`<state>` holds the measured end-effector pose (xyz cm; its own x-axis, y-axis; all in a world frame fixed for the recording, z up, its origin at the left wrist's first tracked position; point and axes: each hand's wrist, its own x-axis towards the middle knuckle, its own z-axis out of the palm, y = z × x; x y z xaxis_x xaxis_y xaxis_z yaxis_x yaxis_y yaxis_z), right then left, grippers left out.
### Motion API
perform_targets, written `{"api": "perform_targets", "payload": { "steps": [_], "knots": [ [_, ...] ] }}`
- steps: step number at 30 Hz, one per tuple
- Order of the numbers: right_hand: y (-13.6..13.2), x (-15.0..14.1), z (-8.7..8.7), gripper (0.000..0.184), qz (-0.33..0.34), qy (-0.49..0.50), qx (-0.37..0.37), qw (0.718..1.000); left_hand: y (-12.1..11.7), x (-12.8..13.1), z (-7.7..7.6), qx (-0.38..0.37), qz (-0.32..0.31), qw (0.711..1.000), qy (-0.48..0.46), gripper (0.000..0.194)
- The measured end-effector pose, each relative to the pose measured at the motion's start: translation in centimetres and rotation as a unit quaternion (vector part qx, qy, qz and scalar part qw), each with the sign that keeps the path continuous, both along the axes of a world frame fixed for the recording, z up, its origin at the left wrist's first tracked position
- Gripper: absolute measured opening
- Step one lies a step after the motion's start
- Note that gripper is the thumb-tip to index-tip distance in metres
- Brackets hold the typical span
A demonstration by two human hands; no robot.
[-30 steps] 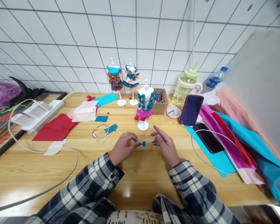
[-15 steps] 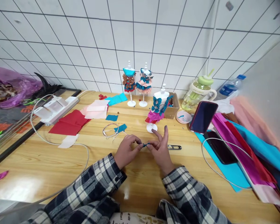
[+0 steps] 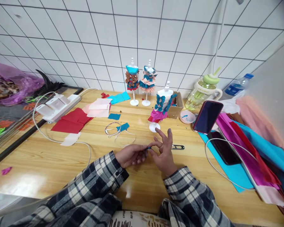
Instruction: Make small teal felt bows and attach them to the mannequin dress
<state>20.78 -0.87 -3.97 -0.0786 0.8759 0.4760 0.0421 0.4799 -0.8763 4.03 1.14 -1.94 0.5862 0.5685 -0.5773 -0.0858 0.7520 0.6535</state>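
Between my fingertips is a small piece of teal crepe paper, mostly covered by them. My left hand pinches its left end, fingers curled beneath. On its right end, the thumb and index finger of my right hand close while the other fingers point up. Thread snips lie just right of my right hand. Beyond my hands stands a small white mannequin with teal bows and a pink and red skirt. A ring of cord and a teal paper piece lie to the left.
Two dressed mannequins stand by the wall. A power strip, red paper and pale pink paper lie left. On the right are a propped phone, a small bowl, a jug and coloured sheets.
My left hand has rolled over, its fingers now curled under the teal piece. My right hand keeps its pinch. The view has shifted slightly.
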Motion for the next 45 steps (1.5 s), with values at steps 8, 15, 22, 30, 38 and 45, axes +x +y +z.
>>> {"api": "perform_targets", "payload": {
  "steps": [8, 15, 22, 30, 38, 45],
  "knots": [
    [-0.1, 0.2, -0.6, 0.083, -0.003, -0.041, 0.069, 0.997, 0.4, -0.7, 0.2, 0.001, 0.053, 0.999, 0.01, 0.025],
    [-0.2, 0.6, -0.4, 0.079, -0.002, -0.107, 0.119, 0.987, 0.3, -0.4, 0.2, 0.099, 0.075, 0.99, 0.06, 0.027],
    [0.1, 0.9, 1.0, 0.007, -0.056, -0.144, 0.032, 0.987, 0.6, 0.1, -0.1, 0.359, 0.105, 0.888, 0.27, 0.027],
    [0.5, 0.6, -0.1, 0.008, -0.085, -0.162, -0.022, 0.983, 0.0, 0.7, -0.2, 0.384, 0.098, 0.873, 0.285, 0.025],
    [0.8, 0.6, -0.2, 0.008, -0.105, -0.18, -0.021, 0.978, -0.1, 0.7, -0.4, 0.333, 0.114, 0.911, 0.216, 0.028],
    [0.9, 0.7, -0.5, 0.009, -0.128, -0.199, 0.001, 0.972, -0.1, 0.5, -0.1, 0.282, 0.127, 0.94, 0.141, 0.033]
  ]
}}
